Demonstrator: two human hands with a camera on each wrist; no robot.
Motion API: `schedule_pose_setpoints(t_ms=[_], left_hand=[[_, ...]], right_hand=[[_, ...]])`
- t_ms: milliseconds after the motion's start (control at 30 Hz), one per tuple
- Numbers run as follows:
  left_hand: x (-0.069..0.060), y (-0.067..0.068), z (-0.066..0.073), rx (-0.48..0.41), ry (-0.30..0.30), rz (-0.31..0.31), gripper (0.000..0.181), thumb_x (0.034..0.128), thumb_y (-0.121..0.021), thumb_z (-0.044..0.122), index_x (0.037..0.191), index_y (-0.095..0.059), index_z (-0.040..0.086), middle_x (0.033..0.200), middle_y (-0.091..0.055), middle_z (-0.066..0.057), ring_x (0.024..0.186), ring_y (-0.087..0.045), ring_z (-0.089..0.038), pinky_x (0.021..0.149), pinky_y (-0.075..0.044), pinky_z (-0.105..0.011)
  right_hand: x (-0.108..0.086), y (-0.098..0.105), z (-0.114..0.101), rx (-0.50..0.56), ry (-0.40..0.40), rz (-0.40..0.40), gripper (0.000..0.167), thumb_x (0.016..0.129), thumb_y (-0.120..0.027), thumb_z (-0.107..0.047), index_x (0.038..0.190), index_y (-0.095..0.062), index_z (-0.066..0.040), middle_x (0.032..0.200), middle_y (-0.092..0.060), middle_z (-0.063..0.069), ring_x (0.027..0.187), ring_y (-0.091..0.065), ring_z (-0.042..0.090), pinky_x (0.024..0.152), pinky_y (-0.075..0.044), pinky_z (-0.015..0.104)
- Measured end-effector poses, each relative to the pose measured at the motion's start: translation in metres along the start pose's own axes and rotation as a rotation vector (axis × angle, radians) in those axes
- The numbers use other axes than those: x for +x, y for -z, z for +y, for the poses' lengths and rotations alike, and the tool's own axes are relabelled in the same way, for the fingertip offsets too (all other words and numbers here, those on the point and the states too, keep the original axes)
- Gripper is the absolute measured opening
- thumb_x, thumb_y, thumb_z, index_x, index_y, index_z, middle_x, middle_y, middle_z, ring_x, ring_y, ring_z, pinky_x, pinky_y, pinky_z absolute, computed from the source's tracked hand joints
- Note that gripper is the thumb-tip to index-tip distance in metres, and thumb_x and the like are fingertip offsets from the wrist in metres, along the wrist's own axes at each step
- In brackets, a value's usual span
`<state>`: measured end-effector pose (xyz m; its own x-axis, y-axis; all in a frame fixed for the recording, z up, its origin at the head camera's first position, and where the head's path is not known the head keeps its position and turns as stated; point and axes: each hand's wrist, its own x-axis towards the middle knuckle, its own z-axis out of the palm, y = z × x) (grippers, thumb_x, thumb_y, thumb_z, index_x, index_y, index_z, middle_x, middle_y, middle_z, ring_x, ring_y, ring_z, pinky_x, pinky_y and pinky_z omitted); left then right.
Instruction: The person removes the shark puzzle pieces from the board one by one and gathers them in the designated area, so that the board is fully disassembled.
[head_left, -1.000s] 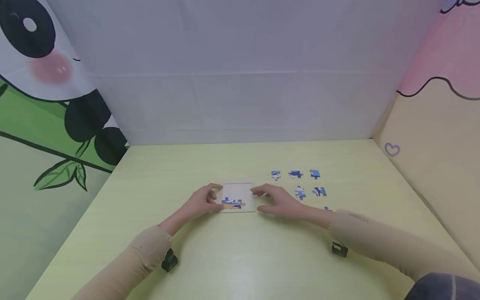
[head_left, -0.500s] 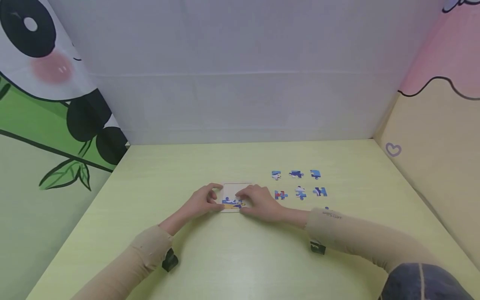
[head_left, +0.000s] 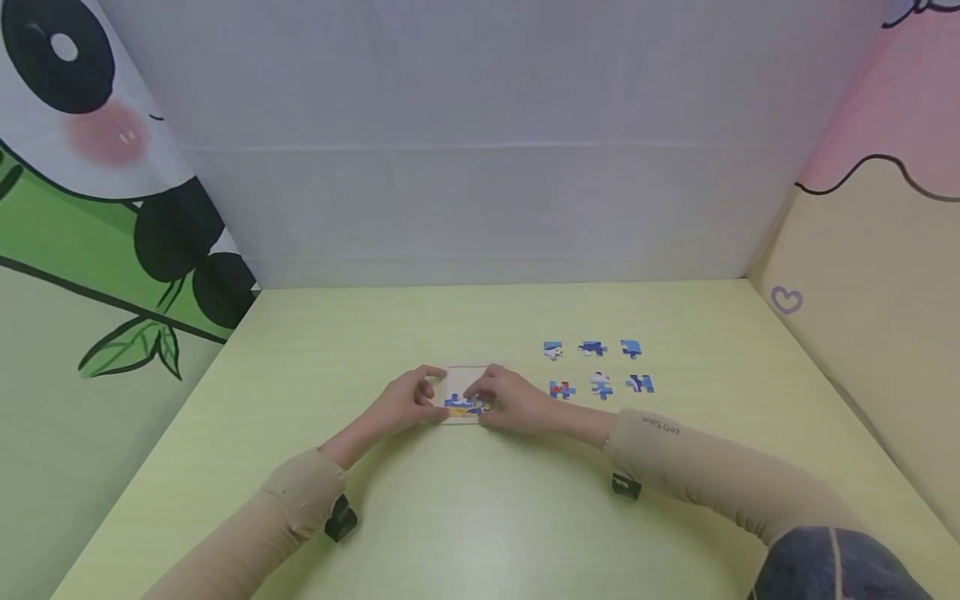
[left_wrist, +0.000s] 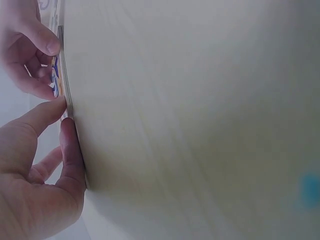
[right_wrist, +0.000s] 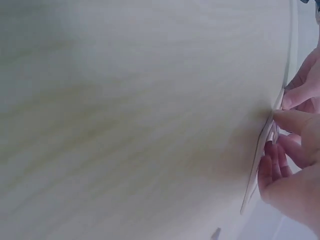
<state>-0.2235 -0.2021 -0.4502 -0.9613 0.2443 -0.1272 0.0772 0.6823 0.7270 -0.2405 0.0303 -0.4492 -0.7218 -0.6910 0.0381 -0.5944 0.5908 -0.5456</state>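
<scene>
A white puzzle tray (head_left: 457,382) lies flat on the table. Joined blue, white and orange pieces (head_left: 455,406) fill part of its near side. My left hand (head_left: 407,397) grips the tray's left edge, thumb at the near corner and forefinger farther up. My right hand (head_left: 516,402) reaches over the tray from the right, thumb and forefinger about a puzzle piece (left_wrist: 55,67) at the right end of the joined ones. That piece is mostly hidden by the fingers. The left wrist view shows both hands (left_wrist: 42,165) along the tray's edge.
Several loose pieces lie in two rows right of the tray, among them a blue piece (head_left: 630,348) and a red and blue piece (head_left: 562,390) near the right hand. Behind the table (head_left: 450,517) rises a pale cloth wall (head_left: 480,208).
My right hand has moved left from beside the tray to over its near right part, then slightly farther left. The left hand keeps its place at the tray.
</scene>
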Motion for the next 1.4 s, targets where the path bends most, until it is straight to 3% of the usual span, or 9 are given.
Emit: schedule_pose_setpoints(t_ms=[333,667,900,1400], left_hand=[[0.001,-0.001,-0.001,-0.010,-0.017,0.004,0.066,0.0807,-0.080,0.012,0.139,-0.050,0.005,0.103,-0.058,-0.014,0.085,-0.064,-0.016,0.067,-0.051,-0.026],[0.002,-0.002,-0.001,-0.024,-0.013,-0.005,0.067,0.0807,-0.080,0.013,0.140,-0.050,0.005,0.104,-0.057,-0.014,0.086,-0.064,-0.017,0.067,-0.053,-0.025],[0.005,-0.003,-0.006,-0.021,-0.020,0.005,0.067,0.0803,-0.081,0.013,0.139,-0.050,0.005,0.103,-0.058,-0.013,0.085,-0.064,-0.016,0.067,-0.053,-0.026],[0.001,-0.002,0.000,0.018,-0.005,0.009,0.066,0.0814,-0.080,0.015,0.140,-0.051,0.006,0.101,-0.056,-0.010,0.082,-0.059,-0.016,0.068,-0.049,-0.025]], right_hand=[[0.008,0.011,-0.002,0.018,0.042,-0.072,0.036,0.083,-0.075,-0.005,0.119,-0.070,-0.006,0.103,-0.065,0.006,0.090,-0.056,0.013,0.081,-0.049,0.024],[0.010,0.004,0.001,-0.089,0.013,-0.010,0.039,0.080,-0.073,-0.006,0.118,-0.073,-0.016,0.096,-0.059,-0.004,0.081,-0.054,0.009,0.071,-0.047,0.018],[-0.002,0.007,-0.001,-0.055,0.043,0.048,0.040,0.078,-0.075,-0.003,0.116,-0.074,-0.014,0.091,-0.058,-0.001,0.081,-0.053,0.010,0.071,-0.047,0.020],[-0.048,0.014,0.007,0.007,0.033,0.037,0.037,0.080,-0.075,-0.004,0.114,-0.075,-0.016,0.090,-0.059,-0.005,0.082,-0.051,0.010,0.072,-0.046,0.021]])
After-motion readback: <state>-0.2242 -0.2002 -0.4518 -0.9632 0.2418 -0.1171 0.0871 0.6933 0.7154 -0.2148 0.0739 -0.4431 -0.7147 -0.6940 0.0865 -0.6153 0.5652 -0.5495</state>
